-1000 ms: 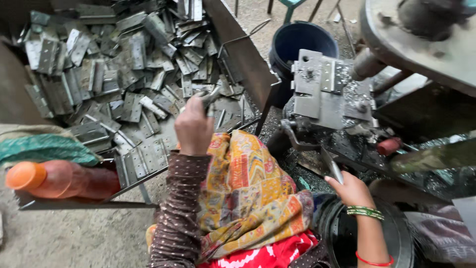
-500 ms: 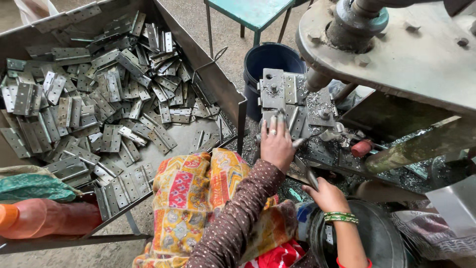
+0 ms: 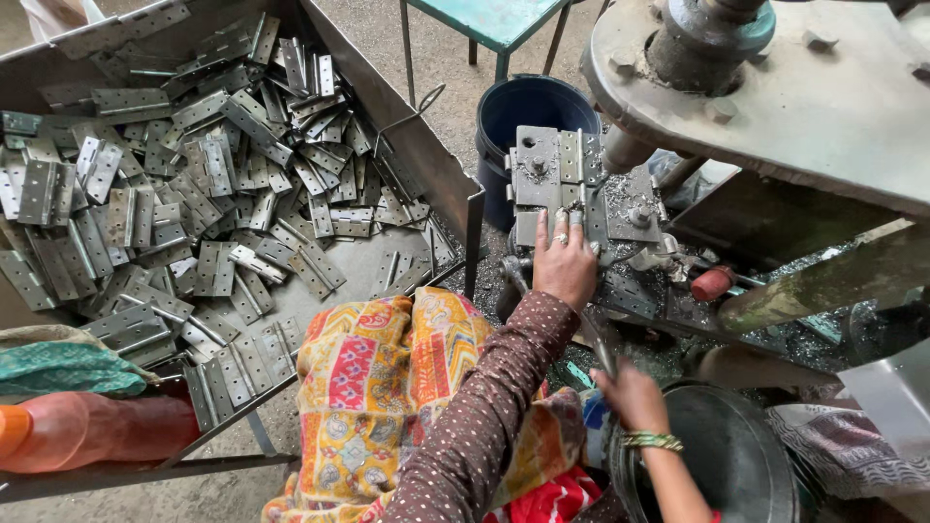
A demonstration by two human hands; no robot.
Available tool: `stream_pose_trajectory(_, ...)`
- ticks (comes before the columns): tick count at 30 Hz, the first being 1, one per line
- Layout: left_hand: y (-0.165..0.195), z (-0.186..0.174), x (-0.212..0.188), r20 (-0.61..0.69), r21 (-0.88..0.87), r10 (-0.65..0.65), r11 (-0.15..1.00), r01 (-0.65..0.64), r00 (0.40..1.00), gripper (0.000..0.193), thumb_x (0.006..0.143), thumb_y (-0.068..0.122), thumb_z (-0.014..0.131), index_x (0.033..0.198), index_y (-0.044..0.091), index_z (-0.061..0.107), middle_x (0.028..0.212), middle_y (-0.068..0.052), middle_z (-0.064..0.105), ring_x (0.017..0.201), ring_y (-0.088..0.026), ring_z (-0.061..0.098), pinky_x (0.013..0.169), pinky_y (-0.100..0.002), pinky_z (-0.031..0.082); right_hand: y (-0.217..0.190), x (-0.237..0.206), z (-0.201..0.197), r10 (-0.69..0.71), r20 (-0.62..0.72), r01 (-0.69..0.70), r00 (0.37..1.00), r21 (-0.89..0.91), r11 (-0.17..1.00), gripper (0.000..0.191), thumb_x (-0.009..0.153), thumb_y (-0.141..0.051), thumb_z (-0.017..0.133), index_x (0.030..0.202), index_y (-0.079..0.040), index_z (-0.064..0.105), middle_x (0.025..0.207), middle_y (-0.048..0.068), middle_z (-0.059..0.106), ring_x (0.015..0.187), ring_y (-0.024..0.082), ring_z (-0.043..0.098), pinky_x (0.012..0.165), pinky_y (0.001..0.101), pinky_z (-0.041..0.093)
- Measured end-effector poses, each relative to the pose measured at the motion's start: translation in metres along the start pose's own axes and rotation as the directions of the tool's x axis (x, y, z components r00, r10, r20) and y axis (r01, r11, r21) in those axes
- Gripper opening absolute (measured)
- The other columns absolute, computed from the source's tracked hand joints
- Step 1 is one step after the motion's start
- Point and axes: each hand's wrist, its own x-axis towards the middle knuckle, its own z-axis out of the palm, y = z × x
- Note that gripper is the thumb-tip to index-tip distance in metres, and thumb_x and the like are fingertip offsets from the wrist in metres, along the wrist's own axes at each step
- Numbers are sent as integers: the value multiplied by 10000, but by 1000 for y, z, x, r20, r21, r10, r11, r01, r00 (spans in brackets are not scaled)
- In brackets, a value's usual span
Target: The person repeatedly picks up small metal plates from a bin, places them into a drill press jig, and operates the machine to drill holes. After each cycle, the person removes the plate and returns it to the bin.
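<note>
My left hand (image 3: 564, 263) lies palm down on the machine's die block (image 3: 542, 179), fingers spread flat and pressing a grey hinge plate (image 3: 572, 189) against it; nothing is pinched, the plate only sits under my fingertips. The plate is on the right part of the block, upright in view, its holes showing. My right hand (image 3: 632, 395) is nearer to me and lower, closed around a thin metal rod (image 3: 599, 347) that angles up toward the block. Just right of the block lies a small red cylinder (image 3: 712, 284) among metal chips. Beyond the block stands a dark blue bucket (image 3: 523, 111). Overhead to the right hangs the heavy round press head (image 3: 775, 97). Near my right wrist is a dark round pan (image 3: 727, 455). To the far left a big sheet-metal tray (image 3: 426, 165) holds a loose heap of hinges (image 3: 174, 194). My patterned cloth (image 3: 387, 387) covers my lap. An orange bottle (image 3: 87, 431) lies at the near left edge.
</note>
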Motion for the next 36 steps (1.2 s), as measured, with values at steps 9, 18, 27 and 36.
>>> stream_pose_trajectory(9,-6,2,1,-17,-23,-9,1000,9,1000,285,905,148,529,1030,30,757,1400,-190,601,1368,-362,512,1234,-608,155,11,30,-7,-95,77,99,993,-49,994,620,844,-620,677,974,-14,664,851,257,722,855,431,720,796,510,566)
stream_pose_trajectory(18,-9,2,17,49,-96,-32,995,36,998,331,992,217,505,1081,9,748,1381,-175,592,1396,-354,472,1253,-624,116,10,-4,29,-46,-52,45,998,-11,999,539,886,-585,617,988,-62,704,870,254,724,853,425,727,789,523,563)
stream_pose_trajectory(27,-24,-9,32,233,-84,-27,995,48,972,312,997,246,479,1020,169,781,1494,-138,508,1425,-372,419,1236,-623,54,-6,28,-42,-42,152,51,988,-55,997,594,876,-619,611,1000,-43,686,876,237,748,879,414,742,818,493,566)
stream_pose_trajectory(36,-30,-12,34,270,-68,-35,996,55,962,320,992,241,489,992,124,787,1514,-119,495,1455,-336,406,1235,-631,31,8,-4,28,-21,39,20,999,26,999,588,861,-628,628,928,-47,689,819,224,730,824,381,736,797,488,565)
